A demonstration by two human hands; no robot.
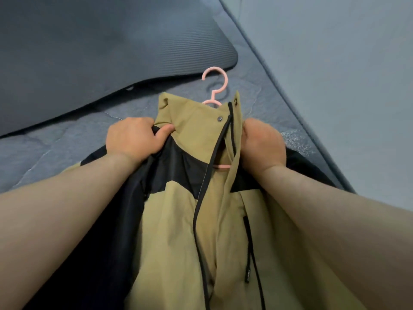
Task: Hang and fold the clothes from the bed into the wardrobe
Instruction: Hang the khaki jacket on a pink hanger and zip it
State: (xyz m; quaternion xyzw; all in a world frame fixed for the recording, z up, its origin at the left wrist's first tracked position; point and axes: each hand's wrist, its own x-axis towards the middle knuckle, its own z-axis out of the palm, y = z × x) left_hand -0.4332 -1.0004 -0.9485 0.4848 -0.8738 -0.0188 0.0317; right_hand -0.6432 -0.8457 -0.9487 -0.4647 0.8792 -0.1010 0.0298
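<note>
Jacket (190,220) on the bed (67,151), left hand (134,137) and right hand (263,146) gripping its shoulders (likely seating the hanger (215,86))

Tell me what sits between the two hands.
The khaki collar of the jacket, front open, with the pink hanger inside it; head view.

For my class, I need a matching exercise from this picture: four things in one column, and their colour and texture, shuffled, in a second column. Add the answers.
Things
1. hanger
2. jacket
3. mat
4. bed cover

Colours
A. blue-grey, quilted
B. tan and black
C. pink
D. dark grey, ribbed

Pairs: 1-C, 2-B, 3-D, 4-A
</note>
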